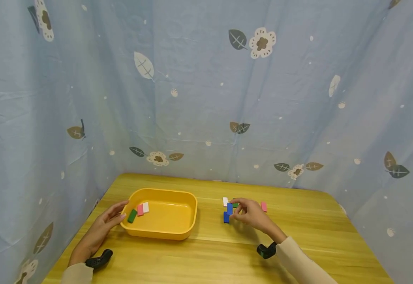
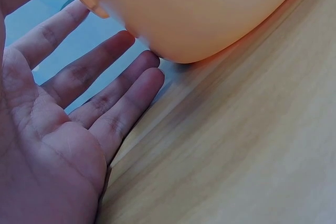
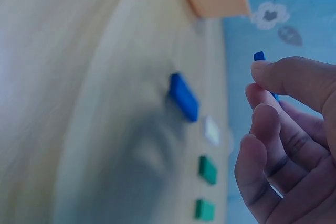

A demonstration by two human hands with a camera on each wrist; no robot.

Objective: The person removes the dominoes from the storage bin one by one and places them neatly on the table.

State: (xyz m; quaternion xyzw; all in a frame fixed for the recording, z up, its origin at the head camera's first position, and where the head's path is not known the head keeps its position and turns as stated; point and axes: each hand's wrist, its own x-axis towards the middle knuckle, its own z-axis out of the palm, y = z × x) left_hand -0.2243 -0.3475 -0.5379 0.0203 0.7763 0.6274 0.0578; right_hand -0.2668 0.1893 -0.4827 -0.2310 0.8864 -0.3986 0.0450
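My right hand (image 1: pixel 252 213) pinches a thin blue domino block (image 1: pixel 229 208) between thumb and fingertips, above the table. Below it a second blue domino (image 1: pixel 226 217) lies on the wood; the right wrist view shows this blue domino (image 3: pixel 184 98) apart from the held one. My left hand (image 1: pixel 104 225) rests at the left end of a yellow tray (image 1: pixel 188 232), thumb by the rim. In the left wrist view its fingers (image 2: pixel 118 121) are extended along the tray's outer wall. Inside the tray lie a green domino (image 1: pixel 132 216), a pink domino (image 1: pixel 140 210) and a white domino (image 1: pixel 146 207).
Beyond the right hand lie a white domino (image 1: pixel 225 201), partly hidden green dominoes (image 3: pixel 207 169) and a pink domino (image 1: pixel 263 206). A wooden table (image 1: pixel 213 260) carries everything. A blue patterned curtain (image 1: pixel 206 98) hangs behind and along the sides.
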